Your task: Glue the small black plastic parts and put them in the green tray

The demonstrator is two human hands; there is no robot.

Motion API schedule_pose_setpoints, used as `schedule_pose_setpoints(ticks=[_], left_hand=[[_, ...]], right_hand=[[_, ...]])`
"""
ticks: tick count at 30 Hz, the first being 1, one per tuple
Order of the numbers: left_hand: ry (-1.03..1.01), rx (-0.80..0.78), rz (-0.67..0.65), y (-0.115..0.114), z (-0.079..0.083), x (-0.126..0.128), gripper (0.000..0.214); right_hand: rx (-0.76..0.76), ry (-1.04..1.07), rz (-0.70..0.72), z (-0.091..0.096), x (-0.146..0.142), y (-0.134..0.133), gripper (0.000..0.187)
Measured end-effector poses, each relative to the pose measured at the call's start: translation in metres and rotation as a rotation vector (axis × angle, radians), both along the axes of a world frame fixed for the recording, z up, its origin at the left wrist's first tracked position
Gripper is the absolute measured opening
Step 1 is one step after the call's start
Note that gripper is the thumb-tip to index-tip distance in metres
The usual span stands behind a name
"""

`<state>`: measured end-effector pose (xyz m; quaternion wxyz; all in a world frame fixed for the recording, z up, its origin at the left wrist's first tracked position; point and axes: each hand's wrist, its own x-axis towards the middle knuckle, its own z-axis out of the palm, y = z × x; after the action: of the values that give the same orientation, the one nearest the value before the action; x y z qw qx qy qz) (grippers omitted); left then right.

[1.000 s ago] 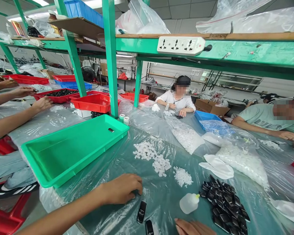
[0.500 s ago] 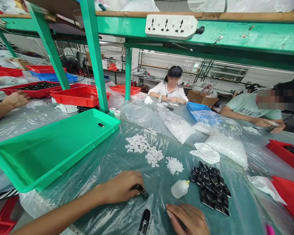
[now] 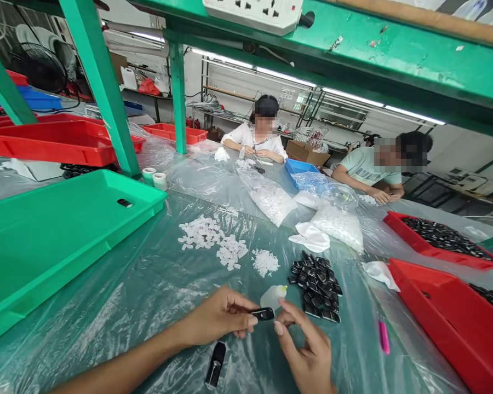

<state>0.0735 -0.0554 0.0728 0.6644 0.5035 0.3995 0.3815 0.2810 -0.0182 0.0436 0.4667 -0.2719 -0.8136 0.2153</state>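
Though partly hidden, black device [image 3: 266, 313] pinched in left hand [image 3: 222, 313], right hand [image 3: 310, 346] unclasped.

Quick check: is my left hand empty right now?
No, the left hand holds a small black piece between its thumb and fingers.

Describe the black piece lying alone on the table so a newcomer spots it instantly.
Find the long green tray at the left, then follow the plastic-covered table rightward to the left hand. Below that hand in the picture lies a slim black piece. Unlike the held piece, the tray piece and the dark heap, it lies singly on the table.
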Motion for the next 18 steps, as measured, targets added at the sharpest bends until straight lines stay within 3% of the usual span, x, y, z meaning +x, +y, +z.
schedule_pose_setpoints(ticks=[5,13,18], left_hand=[[-0.087,-0.043,-0.02,-0.002,-0.001,0.001,0.043],[-0.269,-0.155,0.033,-0.004,0.007,-0.003,0.04],[-0.17,-0.084,0.054,-0.006,0.003,-0.001,0.04]], right_hand=[[-0.126,0.028,0.085,0.003,-0.005,-0.003,0.035],[-0.475,0.2,0.064,-0.007,-0.005,-0.003,0.032],[-0.493,0.211,0.089,-0.006,-0.008,-0.004,0.031]])
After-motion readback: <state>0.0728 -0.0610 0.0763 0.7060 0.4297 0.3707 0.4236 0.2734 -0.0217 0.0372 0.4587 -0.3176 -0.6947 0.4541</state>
